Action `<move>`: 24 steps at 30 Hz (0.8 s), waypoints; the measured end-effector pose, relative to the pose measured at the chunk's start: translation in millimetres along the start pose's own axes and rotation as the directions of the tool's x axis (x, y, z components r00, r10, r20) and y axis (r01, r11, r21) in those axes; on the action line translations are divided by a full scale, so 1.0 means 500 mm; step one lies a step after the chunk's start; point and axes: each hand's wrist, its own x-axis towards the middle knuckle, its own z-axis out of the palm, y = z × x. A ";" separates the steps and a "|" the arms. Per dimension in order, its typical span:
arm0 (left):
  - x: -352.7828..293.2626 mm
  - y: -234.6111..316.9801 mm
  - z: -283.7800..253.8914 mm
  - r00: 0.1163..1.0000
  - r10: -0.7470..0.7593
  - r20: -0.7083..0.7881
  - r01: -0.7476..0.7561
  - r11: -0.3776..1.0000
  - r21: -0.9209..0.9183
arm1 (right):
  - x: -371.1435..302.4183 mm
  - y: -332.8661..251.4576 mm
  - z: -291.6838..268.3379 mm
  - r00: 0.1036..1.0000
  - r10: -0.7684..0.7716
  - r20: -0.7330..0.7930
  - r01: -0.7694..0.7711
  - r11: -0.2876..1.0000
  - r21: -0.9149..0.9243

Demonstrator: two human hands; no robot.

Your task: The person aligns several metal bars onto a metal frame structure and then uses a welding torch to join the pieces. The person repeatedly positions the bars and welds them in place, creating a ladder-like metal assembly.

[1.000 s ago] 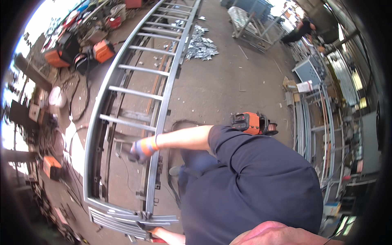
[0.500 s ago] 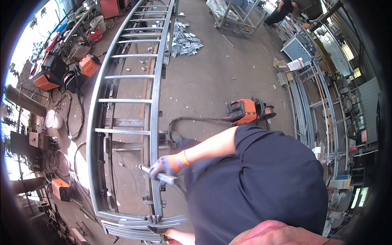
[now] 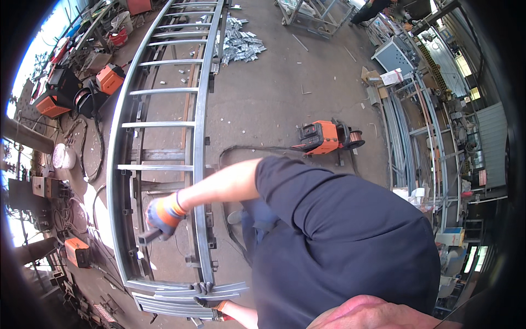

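A long ladder-like metal frame (image 3: 198,170) with crosswise rungs lies to the left of my body. My right hand (image 3: 164,215), in a grey and orange glove, reaches over its open middle, closed around a short square metal tube (image 3: 147,238). The tube's end points down and left; the glove hides the rest. At the frame's near end, my gloved left hand (image 3: 211,302) has its fingers wrapped round a metal tube (image 3: 230,289). Several more tubes (image 3: 170,307) lie side by side there, next to that hand.
An orange and black machine (image 3: 322,138) with a wire spool stands right of the frame, its cable (image 3: 241,147) running across the floor. Small metal pieces (image 3: 241,46) are heaped farther off. Orange machines (image 3: 109,78) stand left. A person (image 3: 372,11) is at the far right.
My right hand has swung left with the short tube, from the frame's right rail to over its middle. My left hand stays at the near end. The view has shifted slightly.
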 end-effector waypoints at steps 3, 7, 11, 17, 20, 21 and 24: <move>-0.001 -0.001 0.002 0.998 -0.012 0.059 0.014 0.999 -0.029 | -0.155 0.009 0.052 0.974 -0.110 -0.197 0.129 0.988 0.084; -0.018 0.000 0.004 0.975 0.147 -0.164 -0.050 0.874 0.483 | -0.442 0.011 0.041 0.986 -0.168 0.000 0.163 0.955 0.249; -0.048 -0.004 -0.029 0.939 0.205 -0.277 0.280 0.016 0.960 | -0.288 0.027 -0.047 0.819 -0.478 0.318 0.435 0.878 0.200; -0.007 -0.025 -0.027 0.995 0.069 0.070 -0.062 0.992 -0.106 | -0.037 0.004 -0.031 0.919 -0.315 0.237 0.326 0.945 -0.007; -0.004 -0.026 -0.004 0.978 0.098 0.185 -0.082 0.992 -0.093 | -0.209 -0.081 -0.010 0.855 -0.282 0.434 0.392 0.901 -0.187; -0.005 -0.025 0.002 0.979 0.104 0.178 -0.085 0.991 -0.107 | -0.250 -0.102 -0.024 0.733 -0.276 0.621 0.475 0.862 -0.177; -0.007 -0.023 0.014 0.985 0.092 0.145 -0.073 0.989 -0.131 | -0.189 -0.079 -0.087 0.546 -0.401 0.736 0.639 0.767 -0.056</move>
